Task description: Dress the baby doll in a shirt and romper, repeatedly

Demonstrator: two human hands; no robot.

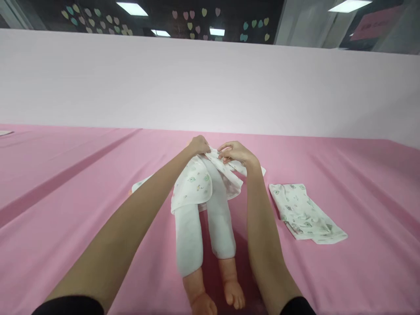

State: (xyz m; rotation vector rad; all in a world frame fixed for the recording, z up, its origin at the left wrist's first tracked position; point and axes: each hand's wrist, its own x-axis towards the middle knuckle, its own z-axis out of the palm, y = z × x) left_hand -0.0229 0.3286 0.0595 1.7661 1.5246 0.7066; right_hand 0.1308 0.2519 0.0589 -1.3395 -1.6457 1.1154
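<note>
A baby doll [200, 286] lies on its back, feet toward me, its legs in white cloth. A white printed baby top [193, 181] covers its torso, and one front flap spreads out to the right. At the upper edge of the top, my left hand [199, 145] is closed on the fabric. Close beside it, my right hand [236, 152] pinches the garment's other side with thumb and fingers. The doll's head and upper body are hidden behind my hands and the cloth.
Folded printed baby pants [305, 214] lie to the right of the doll. A pink sheet [98, 175] covers the surface under everything. Behind it rises a white wall [210, 87], with a dark window [226, 17] bearing heart stickers above.
</note>
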